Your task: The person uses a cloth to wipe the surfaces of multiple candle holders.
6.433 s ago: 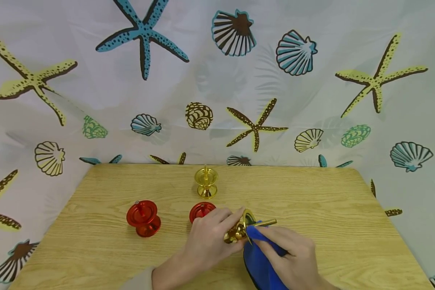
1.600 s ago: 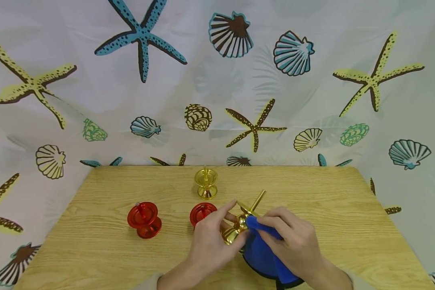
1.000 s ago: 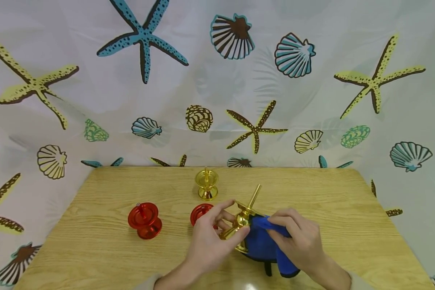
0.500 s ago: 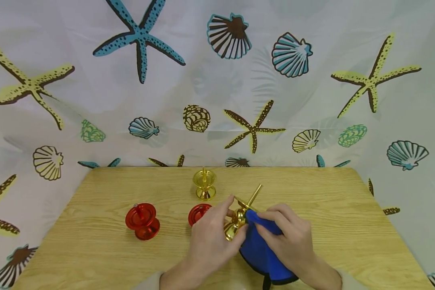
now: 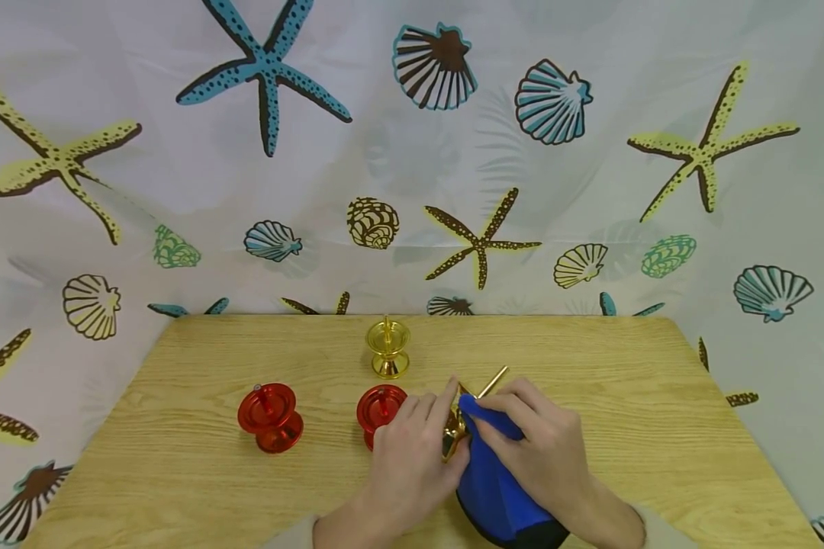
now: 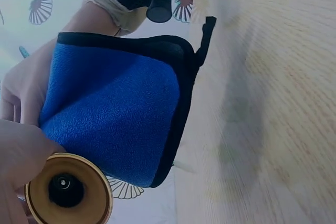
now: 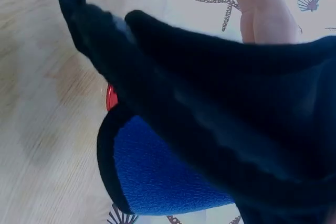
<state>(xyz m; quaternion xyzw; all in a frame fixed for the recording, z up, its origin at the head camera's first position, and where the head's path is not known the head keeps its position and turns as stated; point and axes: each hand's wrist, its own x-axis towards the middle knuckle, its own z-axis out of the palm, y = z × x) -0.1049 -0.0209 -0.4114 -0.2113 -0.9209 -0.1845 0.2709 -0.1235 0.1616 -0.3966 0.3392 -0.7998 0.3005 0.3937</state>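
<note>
My left hand (image 5: 415,457) grips a gold candle holder (image 5: 453,433), tilted so its thin rod points up to the right. Much of its stem and dish is hidden behind fingers and cloth. In the left wrist view the round hollow base (image 6: 94,205) faces the camera. A blue cloth (image 5: 492,488) with black edging is pinched between the thumb and fingers of my right hand (image 5: 545,446). Its pinched part presses against the candle holder just below the rod, and the rest hangs down. The cloth (image 7: 163,166) fills most of the right wrist view.
Another gold candle holder (image 5: 388,351) stands upright near the table's back edge. One red candle holder (image 5: 269,415) stands to the left. A second red candle holder (image 5: 379,408) is partly behind my left hand. The wooden table (image 5: 178,488) meets a shell-and-starfish-patterned curtain (image 5: 412,152).
The gold candle holder has turned in my left hand, its rod now leaning further right. The cloth went from the dish's inside to below it, came briefly away, then pressed back on.
</note>
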